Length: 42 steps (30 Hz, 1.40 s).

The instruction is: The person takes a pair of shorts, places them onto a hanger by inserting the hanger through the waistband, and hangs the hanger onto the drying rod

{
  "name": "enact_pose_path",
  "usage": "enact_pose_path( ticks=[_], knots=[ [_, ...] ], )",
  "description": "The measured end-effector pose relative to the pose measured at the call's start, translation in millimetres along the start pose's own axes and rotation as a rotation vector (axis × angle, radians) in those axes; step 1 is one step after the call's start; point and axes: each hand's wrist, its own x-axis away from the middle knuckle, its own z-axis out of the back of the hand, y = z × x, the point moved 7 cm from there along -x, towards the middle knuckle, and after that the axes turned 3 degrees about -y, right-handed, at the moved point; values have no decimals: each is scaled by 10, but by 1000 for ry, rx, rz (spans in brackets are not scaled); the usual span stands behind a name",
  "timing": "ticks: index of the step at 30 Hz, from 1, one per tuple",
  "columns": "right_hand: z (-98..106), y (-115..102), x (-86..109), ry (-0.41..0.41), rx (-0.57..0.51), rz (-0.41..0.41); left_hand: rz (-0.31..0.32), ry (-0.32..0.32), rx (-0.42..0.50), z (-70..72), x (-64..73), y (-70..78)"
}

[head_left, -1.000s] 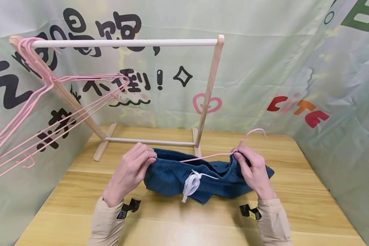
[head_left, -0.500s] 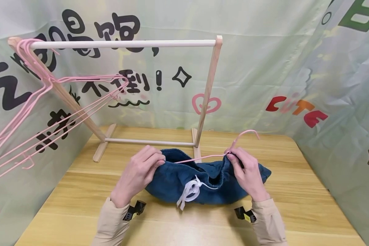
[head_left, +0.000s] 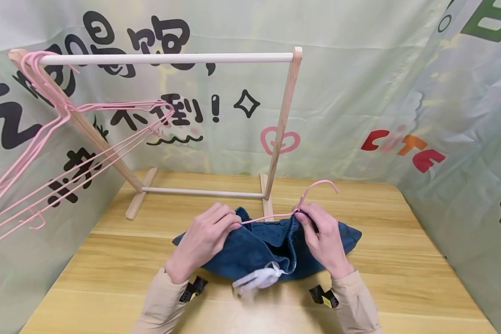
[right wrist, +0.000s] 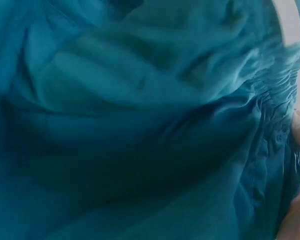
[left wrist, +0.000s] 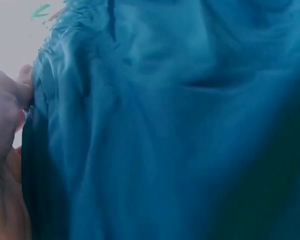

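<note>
Dark blue shorts [head_left: 250,255] with a gathered elastic waistband and a white drawstring [head_left: 260,277] are held up above the table. My left hand [head_left: 208,236] pinches the waistband at its left side, close to one arm of a pink hanger [head_left: 267,217]. On the other side, my right hand [head_left: 323,236] pinches the waistband together with the hanger near its neck; the hook sticks up above the fingers. Most of the hanger's lower part is hidden inside the shorts. Blue cloth [left wrist: 155,115] fills most of the left wrist view, and gathered waistband [right wrist: 275,95] shows in the right wrist view.
Behind the shorts stands a wooden rack with a white top rod [head_left: 171,58] and a low crossbar [head_left: 204,192]. Several pink hangers [head_left: 62,106] hang at the rod's left end. A printed curtain [head_left: 350,93] encloses the wooden table [head_left: 401,278].
Both hands have drawn closer together, the left moving right and the right moving left with the hanger. The waistband has bunched up between them, and the drawstring swings lower.
</note>
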Motion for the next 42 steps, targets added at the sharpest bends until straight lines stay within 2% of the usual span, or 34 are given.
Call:
enact_pose_path(
  ticks=[5, 10, 17, 25, 35, 42],
  knots=[
    [11, -36, -8, 23, -1, 6, 39, -8, -13, -76, -11, 10],
    [19, -61, -17, 35, -7, 13, 83, -54, -66, -130, 2, -2],
    [28, -49, -28, 18, -35, 14, 86, -68, -131, -122, 37, -46],
    [184, 50, -34, 22, -41, -42, 81, 23, -157, 45, 75, -119],
    [499, 311, -2, 61, 128, -155, 78, 149, -177, 250, 107, -200],
    [611, 493, 64, 49, 41, -239, 135, 216, -189, 449, 158, -325]
  ],
)
